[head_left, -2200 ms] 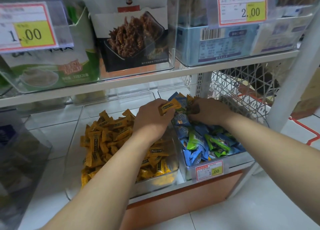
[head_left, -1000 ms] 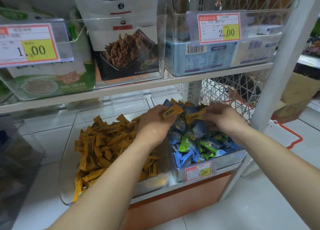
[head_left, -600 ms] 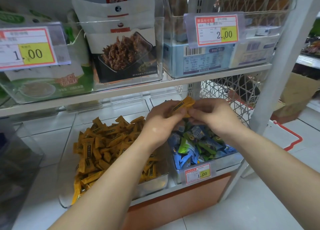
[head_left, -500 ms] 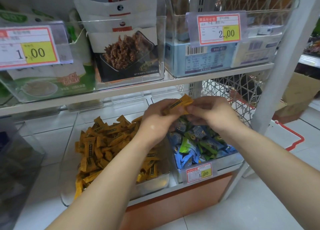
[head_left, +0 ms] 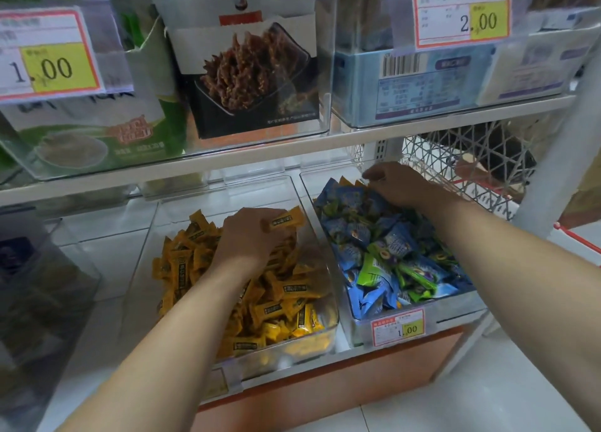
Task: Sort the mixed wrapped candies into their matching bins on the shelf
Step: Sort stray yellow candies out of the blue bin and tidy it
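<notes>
**Yellow candy held over the left bin; right hand at the back of the right bin**

A single yellow candy (head_left: 286, 220) is pinched in the curled fingers of the left hand (head_left: 250, 239), with its crimped end sticking out to the right past the fingertips. The hand is held low over the left bin (head_left: 195, 200), a clear, rounded plastic tray. A loose heap of yellow candies (head_left: 279, 301) is piled in it: small oblong foil wrappers with dark labels and pinched ends.

The right hand (head_left: 403, 184) is laid palm down at the back of the right bin (head_left: 455, 306), a clear tray with straight walls. Its fingers are bent onto the wrappers there; whether anything is gripped cannot be told. The bin is filled with blue and green candies (head_left: 390, 256) in glossy, crinkled pillow packs. Two yellow wrapper tips (head_left: 345, 181) are seen among the blue ones at the back, just beside the fingers.

A red-edged price tag (head_left: 398, 327) is fixed to the right bin's front wall.
</notes>
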Action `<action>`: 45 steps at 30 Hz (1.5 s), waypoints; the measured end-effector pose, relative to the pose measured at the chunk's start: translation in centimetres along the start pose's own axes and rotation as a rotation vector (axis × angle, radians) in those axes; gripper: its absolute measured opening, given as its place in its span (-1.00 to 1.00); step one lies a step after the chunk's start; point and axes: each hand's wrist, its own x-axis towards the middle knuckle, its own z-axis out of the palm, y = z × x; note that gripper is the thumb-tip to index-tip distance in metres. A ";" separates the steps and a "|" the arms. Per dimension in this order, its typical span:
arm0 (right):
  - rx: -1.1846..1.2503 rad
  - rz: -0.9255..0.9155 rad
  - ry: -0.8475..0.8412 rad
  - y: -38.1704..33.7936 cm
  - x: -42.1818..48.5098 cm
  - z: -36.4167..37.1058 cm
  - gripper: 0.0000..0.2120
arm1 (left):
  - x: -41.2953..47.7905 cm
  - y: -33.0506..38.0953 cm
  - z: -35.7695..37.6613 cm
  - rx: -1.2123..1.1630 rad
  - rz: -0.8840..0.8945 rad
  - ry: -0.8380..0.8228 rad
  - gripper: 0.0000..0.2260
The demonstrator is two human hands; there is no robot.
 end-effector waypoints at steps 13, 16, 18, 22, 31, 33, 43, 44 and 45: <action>0.067 -0.085 0.009 -0.5 -0.7 -0.3 -0.89 | 0.3 0.6 0.3 0.196 0.021 -0.065 -0.60; 0.115 -0.113 0.170 -0.9 -2.5 -1.1 -0.87 | 0.5 1.5 0.8 0.114 0.055 -0.051 -0.65; 0.146 -0.143 0.241 -1.1 -3.8 -1.9 -0.88 | 0.4 2.4 1.2 0.080 0.077 -0.030 -0.69; 0.179 -0.121 0.318 -2.2 -6.4 -3.4 -0.85 | 0.0 4.3 2.0 -0.004 0.167 0.019 -0.74; 0.632 -0.055 0.357 -4.4 -13.3 -3.4 -0.95 | -1.3 8.0 4.3 -0.143 0.344 -0.084 -0.45; 0.680 -0.014 0.351 -4.5 -13.8 -2.8 -0.94 | -1.5 8.4 5.0 -0.145 0.396 -0.146 -0.43; 0.842 0.063 0.331 -3.8 -14.0 -1.8 -0.93 | -1.0 7.9 8.3 0.156 0.407 -0.164 -0.26; 0.848 0.061 0.338 -3.7 -14.1 -1.8 -0.92 | -0.9 8.0 8.3 0.135 0.405 -0.153 -0.30; 0.849 0.057 0.342 -3.6 -14.2 -1.9 -0.93 | -0.8 8.2 8.1 0.078 0.414 -0.133 -0.37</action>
